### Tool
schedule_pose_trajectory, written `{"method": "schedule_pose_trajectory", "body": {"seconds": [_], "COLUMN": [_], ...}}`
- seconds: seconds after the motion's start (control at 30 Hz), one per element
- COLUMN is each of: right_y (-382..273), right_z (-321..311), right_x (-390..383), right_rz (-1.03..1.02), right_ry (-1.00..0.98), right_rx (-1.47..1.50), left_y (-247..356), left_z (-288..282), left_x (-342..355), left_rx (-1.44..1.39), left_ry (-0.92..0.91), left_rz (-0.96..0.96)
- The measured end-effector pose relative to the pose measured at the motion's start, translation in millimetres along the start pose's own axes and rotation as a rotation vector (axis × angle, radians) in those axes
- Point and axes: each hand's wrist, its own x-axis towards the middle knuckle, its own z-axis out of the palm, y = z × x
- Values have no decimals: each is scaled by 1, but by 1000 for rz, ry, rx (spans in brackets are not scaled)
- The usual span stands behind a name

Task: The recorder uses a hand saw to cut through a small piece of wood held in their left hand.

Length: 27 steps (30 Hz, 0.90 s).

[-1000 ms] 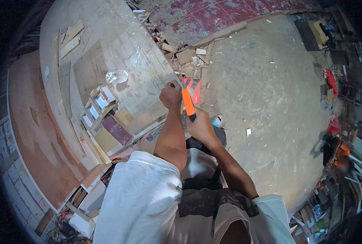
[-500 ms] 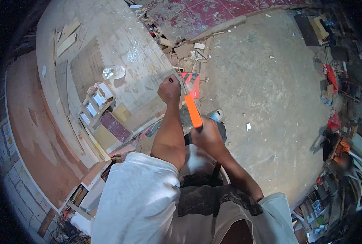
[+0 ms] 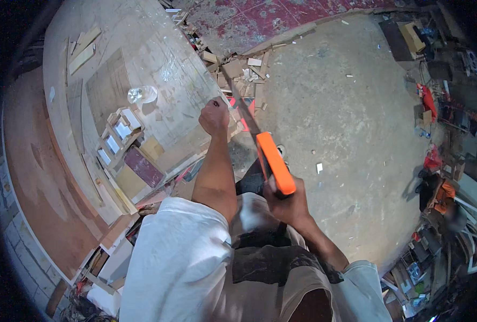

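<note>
Your tabletop [image 3: 142, 70] is a big, stiff wooden slab. Your left hand [image 3: 214, 116] is fisted at its edge. The handsaw [image 3: 260, 145], light with a thin springy blade, angles up from your right hand [image 3: 288, 201], which is wrapped tight around its orange handle [image 3: 275, 163]; that's your grip.

Person, seen from above: short-sleeved white T-shirt, loose and creased, sleeves ending above the elbows. Dark brown garment panel across the front. Forearms bare; left hand [image 3: 214, 116] and right hand [image 3: 287, 205] ungloved.
</note>
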Motion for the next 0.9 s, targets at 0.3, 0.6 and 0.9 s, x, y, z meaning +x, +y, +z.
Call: {"method": "schedule_pose_trajectory", "body": {"seconds": [0.3, 0.6, 0.9], "right_y": [109, 180, 207], "right_z": [14, 66, 82], "right_x": [122, 173, 187], "right_rz": [-21, 339, 283], "right_ry": [131, -51, 39], "right_rx": [-85, -19, -118], "left_y": [-3, -10, -5], "left_z": [9, 8, 5], "left_x": [2, 5, 4], "left_rx": [58, 57, 59], "left_ry": [79, 56, 42], "left_rz": [57, 65, 62]}}
